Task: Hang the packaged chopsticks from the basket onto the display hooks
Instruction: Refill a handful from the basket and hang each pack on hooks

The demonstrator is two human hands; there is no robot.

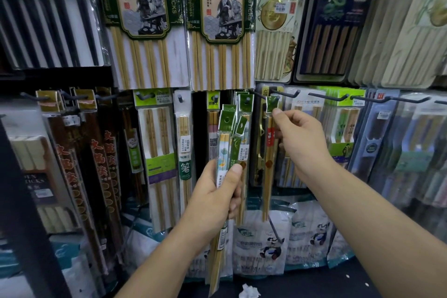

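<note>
My left hand (219,192) grips a bundle of several narrow chopstick packs (229,143) with green header cards, held upright in front of the display. My right hand (298,135) pinches the top of one pack of wooden chopsticks (269,164), and its green header (271,104) sits at the tip of a black display hook (262,95). I cannot tell whether the hook passes through the header's hole. The pack hangs straight down below my fingers. No basket is in view.
Packs of chopsticks cover the wall on every side: large green-and-cream ones (145,19) above, dark red-lettered ones (96,164) at the left. More black hooks (326,98) stick out to the right. Bagged goods with panda prints (266,244) stand below. A crumpled paper (249,291) lies on the floor.
</note>
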